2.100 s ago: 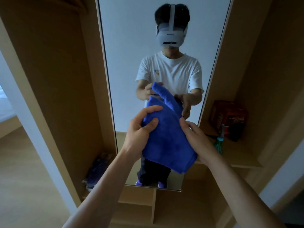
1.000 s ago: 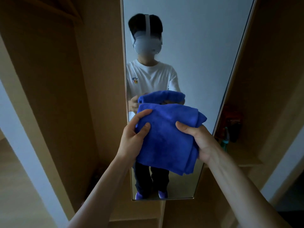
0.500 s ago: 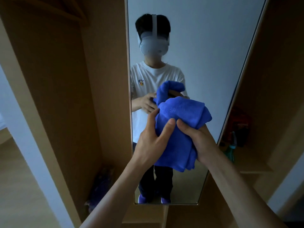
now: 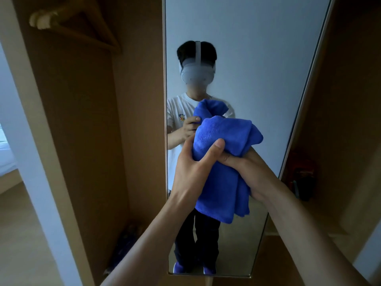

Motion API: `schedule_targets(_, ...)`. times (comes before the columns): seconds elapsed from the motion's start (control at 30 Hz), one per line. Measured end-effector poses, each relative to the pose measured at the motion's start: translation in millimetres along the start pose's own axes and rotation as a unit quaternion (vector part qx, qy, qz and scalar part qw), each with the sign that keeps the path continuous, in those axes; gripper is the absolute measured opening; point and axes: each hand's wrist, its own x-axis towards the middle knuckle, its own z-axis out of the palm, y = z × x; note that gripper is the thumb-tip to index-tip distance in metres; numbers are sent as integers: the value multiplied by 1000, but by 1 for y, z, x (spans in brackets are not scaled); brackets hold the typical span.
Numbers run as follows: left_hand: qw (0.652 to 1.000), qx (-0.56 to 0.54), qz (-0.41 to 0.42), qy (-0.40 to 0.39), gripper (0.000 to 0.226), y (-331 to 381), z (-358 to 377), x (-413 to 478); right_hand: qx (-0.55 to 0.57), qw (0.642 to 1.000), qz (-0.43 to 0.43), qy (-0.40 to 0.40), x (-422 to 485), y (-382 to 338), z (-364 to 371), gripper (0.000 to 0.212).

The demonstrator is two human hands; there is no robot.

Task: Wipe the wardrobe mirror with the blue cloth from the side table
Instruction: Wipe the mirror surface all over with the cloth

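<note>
A tall wardrobe mirror [image 4: 257, 58] stands straight ahead and reflects a person in a white shirt. In front of its lower half I hold a bunched blue cloth [image 4: 224, 137], its loose end hanging down. My left hand [image 4: 195, 162] grips the cloth's left side, thumb across the front. My right hand [image 4: 251, 172] grips the cloth from the right, its fingers curled into the folds. Both hands meet at the cloth's middle. I cannot tell whether the cloth touches the glass.
Wooden wardrobe panels flank the mirror. A wooden hanger [image 4: 68, 21] hangs in the open left compartment, and a dark blue bundle [image 4: 125, 244] lies on its floor. On the right, a shelf holds a red box [image 4: 303, 168] and a green-topped bottle.
The cloth went from spread between both hands to bunched up. My left hand slid right until it met my right hand, and both rose slightly along the mirror.
</note>
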Motion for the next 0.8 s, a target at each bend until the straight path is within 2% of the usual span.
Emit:
schedule_targets(0.1,999,-40,-13,13,33,8,-2,11,14,1000,-13,8,8,-15,4,43)
schedule_targets(0.2,996,-84,1,16,26,18,-8,25,48,998,-29,-7,15,-26,5,48)
schedule_targets(0.33,994,-110,12,-7,32,35,-10,39,103,994,-24,-5,27,-44,10,57)
schedule_targets(0.4,996,-91,11,-17,33,40,-8,45,66,997,-29,40,35,-51,15,63)
schedule_targets(0.5,996,-76,13,-35,34,49,-11,57,13,995,-59,80,46,-63,19,50)
schedule_targets(0.63,988,-132,16,-78,36,70,-18,74,6,989,-106,98,61,-88,16,34)
schedule_targets(0.7,994,-86,46,-47,38,80,-16,82,11,984,-142,110,69,-97,18,22)
schedule_targets(0.8,995,-53,88,-7,36,91,-12,96,17,972,-182,147,81,-109,25,16)
